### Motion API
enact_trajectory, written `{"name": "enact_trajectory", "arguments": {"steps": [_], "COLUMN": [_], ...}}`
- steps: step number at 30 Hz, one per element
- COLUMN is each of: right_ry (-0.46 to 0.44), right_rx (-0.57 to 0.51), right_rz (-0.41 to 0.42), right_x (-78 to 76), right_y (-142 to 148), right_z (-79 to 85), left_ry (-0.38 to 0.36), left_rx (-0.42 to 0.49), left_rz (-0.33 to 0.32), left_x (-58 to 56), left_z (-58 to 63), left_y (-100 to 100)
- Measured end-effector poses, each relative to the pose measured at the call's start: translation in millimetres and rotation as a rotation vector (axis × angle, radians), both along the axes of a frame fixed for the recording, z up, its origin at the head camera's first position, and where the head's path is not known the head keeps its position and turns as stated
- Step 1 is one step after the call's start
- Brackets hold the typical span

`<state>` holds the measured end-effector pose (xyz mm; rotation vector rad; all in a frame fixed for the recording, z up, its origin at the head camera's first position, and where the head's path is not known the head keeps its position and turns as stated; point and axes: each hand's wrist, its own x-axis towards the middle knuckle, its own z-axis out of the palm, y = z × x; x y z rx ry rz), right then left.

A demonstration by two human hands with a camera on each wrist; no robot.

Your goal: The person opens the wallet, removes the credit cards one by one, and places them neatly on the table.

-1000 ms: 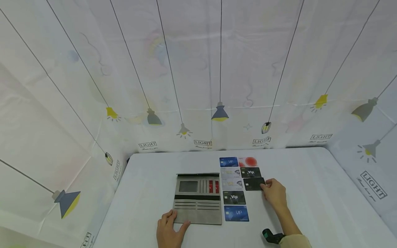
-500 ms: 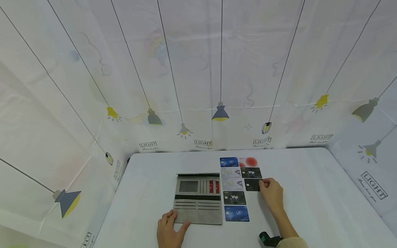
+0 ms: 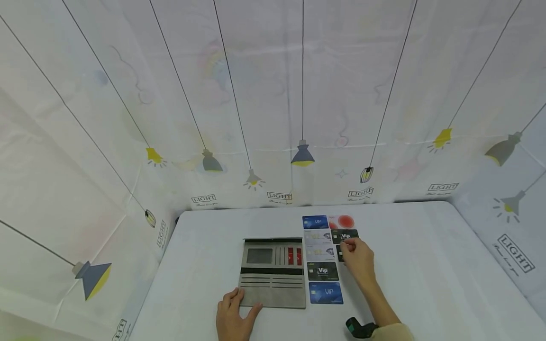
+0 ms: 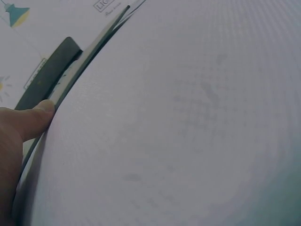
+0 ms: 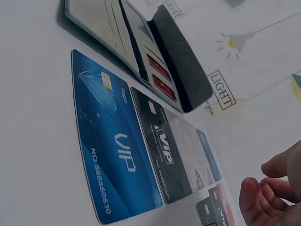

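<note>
A grey card wallet [image 3: 283, 297] lies unfolded on the white table, with two red pieces showing in its slots. My left hand [image 3: 233, 318] rests at its lower left corner; in the left wrist view the thumb [image 4: 44, 107] touches the wallet's edge. Over the right column of cards is my right hand [image 3: 360, 263], partly covering a black card [image 3: 339, 254]. Its fingertips overlap the dark Vip card [image 3: 337, 237] just behind. Seen from the right wrist, the fingers [image 5: 251, 195] are loosely curled with no card between them.
Left of the right hand runs a column of cards: a blue VIP card [image 3: 326, 294] nearest, a dark Vip card [image 3: 323, 272], two white ones, another blue one [image 3: 314, 222]. A white card with a red disc [image 3: 343, 221] heads the right column. A lamp-printed sheet [image 3: 273, 118] hangs behind.
My right hand has let go of the black card's right edge and moved left over it. The card has slid slightly right. The left hand and wallet have stayed put.
</note>
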<state>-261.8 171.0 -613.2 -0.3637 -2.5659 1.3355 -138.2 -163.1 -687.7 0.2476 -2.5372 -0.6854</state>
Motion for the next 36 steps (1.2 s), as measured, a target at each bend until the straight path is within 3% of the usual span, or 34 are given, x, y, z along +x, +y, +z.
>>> {"name": "enact_trajectory", "arguments": {"steps": [13,25,36], "right_ry": [-0.028,-0.062,-0.08], "right_rx": [0.027,0.028,-0.039], "right_rz": [0.082,0.118,0.19], "right_x": [1.2,4.2,-2.4], "right_y": [-30,-38,-50], "right_z": [4.3,4.8,3.5], "left_ry": [-0.031,0.077,0.028], "left_rx": [0.022,0.014,0.028], "left_rz": [-0.002,0.011,0.021], "left_x": [0.7,-0.3,-0.1], "left_z": [0.2,-3.0,1.8], "left_y": [0,1,1]}}
